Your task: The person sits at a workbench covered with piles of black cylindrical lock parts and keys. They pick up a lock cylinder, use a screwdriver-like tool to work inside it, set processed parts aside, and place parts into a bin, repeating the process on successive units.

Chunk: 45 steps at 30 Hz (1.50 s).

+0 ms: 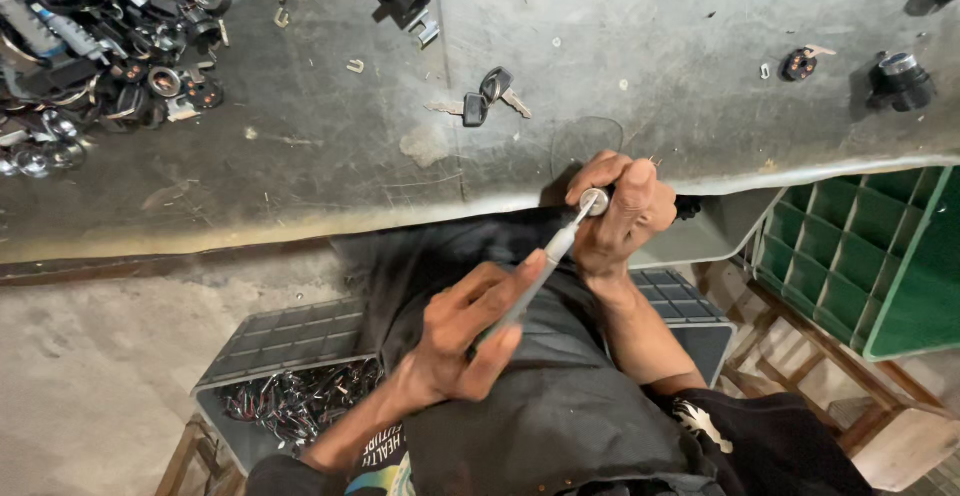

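The left hand [462, 331] fingers grip a screwdriver [540, 264]; the right hand [615, 211] fingers pinch a small lock cylinder [595, 201] beside the bench [330, 156].

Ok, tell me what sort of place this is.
Probably a small lock or key repair workshop. A worn grey workbench carries a heap of metal lock parts and loose keys, and the person's hands work a screwdriver into a small round lock cylinder.

Bare bench [640, 76] between keys [487, 98] and lock cylinder [900, 78].
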### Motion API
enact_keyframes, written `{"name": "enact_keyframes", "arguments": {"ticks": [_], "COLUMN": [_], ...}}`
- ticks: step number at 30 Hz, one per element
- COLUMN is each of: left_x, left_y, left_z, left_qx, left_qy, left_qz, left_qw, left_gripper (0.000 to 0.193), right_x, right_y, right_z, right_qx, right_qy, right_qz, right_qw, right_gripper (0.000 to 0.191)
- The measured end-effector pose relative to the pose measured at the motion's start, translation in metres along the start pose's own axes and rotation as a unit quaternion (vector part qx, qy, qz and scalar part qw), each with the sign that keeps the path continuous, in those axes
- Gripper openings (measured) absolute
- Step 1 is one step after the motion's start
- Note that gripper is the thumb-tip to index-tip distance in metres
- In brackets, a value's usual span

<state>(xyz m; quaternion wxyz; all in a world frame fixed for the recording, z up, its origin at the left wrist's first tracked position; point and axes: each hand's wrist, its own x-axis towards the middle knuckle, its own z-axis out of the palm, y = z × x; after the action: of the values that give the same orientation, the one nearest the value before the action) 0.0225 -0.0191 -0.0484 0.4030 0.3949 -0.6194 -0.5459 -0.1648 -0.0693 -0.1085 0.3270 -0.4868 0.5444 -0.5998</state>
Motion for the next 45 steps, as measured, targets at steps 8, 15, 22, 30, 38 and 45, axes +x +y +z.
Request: {"name": "enact_keyframes", "arguments": {"ticks": [8, 15, 22, 30, 38, 45], "left_x": [0.012, 0.024, 0.033, 0.025, 0.019, 0.013], "left_y": [0.005, 0.005, -0.001, -0.012, 0.001, 0.009], "left_z": [0.01, 0.018, 0.029, -0.009, -0.026, -0.038], "left_qx": [0.048, 0.084, 0.069, 0.161, 0.217, 0.257], "left_qy": [-0.003, 0.031, 0.066, -0.012, -0.074, -0.095], "left_qz": [-0.095, -0.11, -0.091, -0.003, 0.073, 0.081], "left_qw": [0.994, 0.99, 0.991, 0.987, 0.971, 0.958], "left_gripper": [0.056, 0.063, 0.057, 0.053, 0.047, 0.05], "right_x": [0.007, 0.009, 0.013, 0.039, 0.068, 0.055], "right_y": [0.007, -0.002, 0.0, -0.055, -0.081, -0.074], "right_z": [-0.005, -0.002, -0.001, -0.022, -0.049, -0.032], "right_qx": [-0.033, -0.096, -0.118, -0.125, -0.089, -0.002], "right_qy": [-0.001, -0.038, -0.024, -0.291, -0.561, -0.525], "right_qz": [-0.044, -0.004, 0.003, 0.018, 0.19, 0.116], "right_qw": [0.998, 0.995, 0.993, 0.948, 0.801, 0.843], "right_gripper": [0.054, 0.057, 0.059, 0.04, 0.026, 0.04]}}
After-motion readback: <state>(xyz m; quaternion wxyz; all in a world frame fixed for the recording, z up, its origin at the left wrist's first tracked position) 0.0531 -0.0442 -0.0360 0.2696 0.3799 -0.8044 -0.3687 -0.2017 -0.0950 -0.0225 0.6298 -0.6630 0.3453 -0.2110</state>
